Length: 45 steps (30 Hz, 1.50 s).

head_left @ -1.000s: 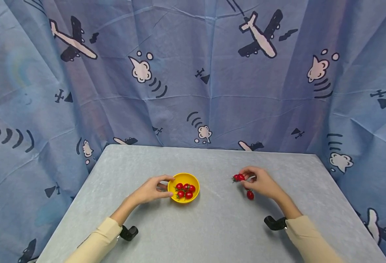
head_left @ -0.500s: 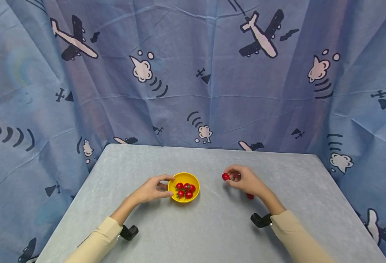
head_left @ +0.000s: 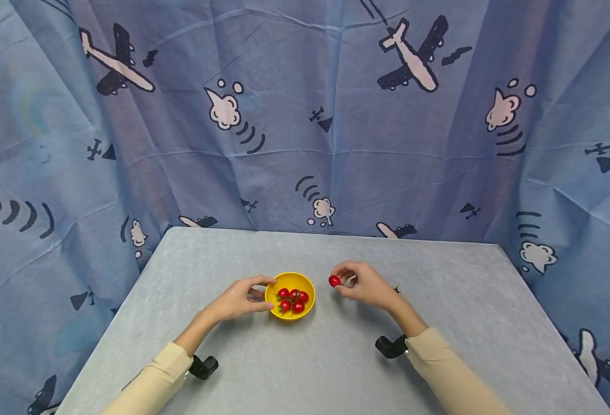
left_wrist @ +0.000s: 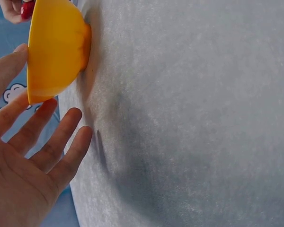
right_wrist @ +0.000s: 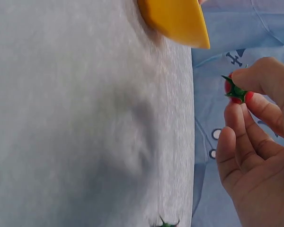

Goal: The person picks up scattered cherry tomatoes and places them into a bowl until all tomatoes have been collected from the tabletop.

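In the head view, the right hand (head_left: 364, 286) holds a cherry tomato (head_left: 334, 280) near the yellow bowl (head_left: 290, 279), where five more tomatoes (head_left: 298, 308) lie; the step in hand looks like adding this one. In the left wrist view, the left hand (left_wrist: 16, 175) touches the rim, fingers spread. In the right wrist view, thumb and finger pinch the tomato; the next move likely calls for clearing the rim.

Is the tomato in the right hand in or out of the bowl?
Out: in the head view, the right hand pinches the tomato to the right of the bowl, with table showing between them.
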Available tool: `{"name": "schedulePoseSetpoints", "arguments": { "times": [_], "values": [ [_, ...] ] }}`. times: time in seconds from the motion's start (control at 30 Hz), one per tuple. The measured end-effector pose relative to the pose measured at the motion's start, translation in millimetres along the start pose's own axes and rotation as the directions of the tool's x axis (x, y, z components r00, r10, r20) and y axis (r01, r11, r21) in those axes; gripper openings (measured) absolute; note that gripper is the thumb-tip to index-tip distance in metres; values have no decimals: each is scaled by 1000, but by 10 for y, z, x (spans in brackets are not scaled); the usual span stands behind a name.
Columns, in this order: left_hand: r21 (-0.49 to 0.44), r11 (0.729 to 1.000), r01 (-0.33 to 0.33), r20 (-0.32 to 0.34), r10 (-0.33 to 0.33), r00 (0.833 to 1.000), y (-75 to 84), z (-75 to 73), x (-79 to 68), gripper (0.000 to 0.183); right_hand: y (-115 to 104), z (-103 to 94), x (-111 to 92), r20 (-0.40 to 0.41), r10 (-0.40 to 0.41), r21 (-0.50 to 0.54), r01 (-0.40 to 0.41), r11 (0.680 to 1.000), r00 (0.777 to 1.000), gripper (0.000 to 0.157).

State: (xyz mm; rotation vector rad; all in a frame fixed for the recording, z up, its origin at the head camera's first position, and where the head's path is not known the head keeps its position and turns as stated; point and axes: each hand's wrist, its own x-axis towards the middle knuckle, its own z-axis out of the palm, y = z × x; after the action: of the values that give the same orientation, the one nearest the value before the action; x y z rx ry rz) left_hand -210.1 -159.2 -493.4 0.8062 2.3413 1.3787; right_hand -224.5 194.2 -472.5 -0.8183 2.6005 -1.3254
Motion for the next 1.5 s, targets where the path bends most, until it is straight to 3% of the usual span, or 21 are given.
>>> {"name": "schedulePoseSetpoints", "arguments": {
  "times": [0.63, 1.0, 1.2, 1.5],
  "values": [
    [0, 1000, 10, 0, -10, 1000, -6, 4, -1, 54, -240, 340, 209, 80, -68, 11, 67, 998, 994, 23],
    [7, 1000, 6, -1, -6, 1000, -5, -4, 4, 54, -287, 437, 240, 126, -106, -6, 108, 994, 986, 24],
    [12, 1000, 11, 3, -11, 1000, -10, 7, 8, 54, -254, 385, 191, 117, -105, 32, 102, 994, 988, 30],
    [5, 1000, 21, 0, -21, 1000, 27, 10, -1, 54, -115, 86, 15, 30, -37, 18, 36, 999, 999, 19]
  ]
}}
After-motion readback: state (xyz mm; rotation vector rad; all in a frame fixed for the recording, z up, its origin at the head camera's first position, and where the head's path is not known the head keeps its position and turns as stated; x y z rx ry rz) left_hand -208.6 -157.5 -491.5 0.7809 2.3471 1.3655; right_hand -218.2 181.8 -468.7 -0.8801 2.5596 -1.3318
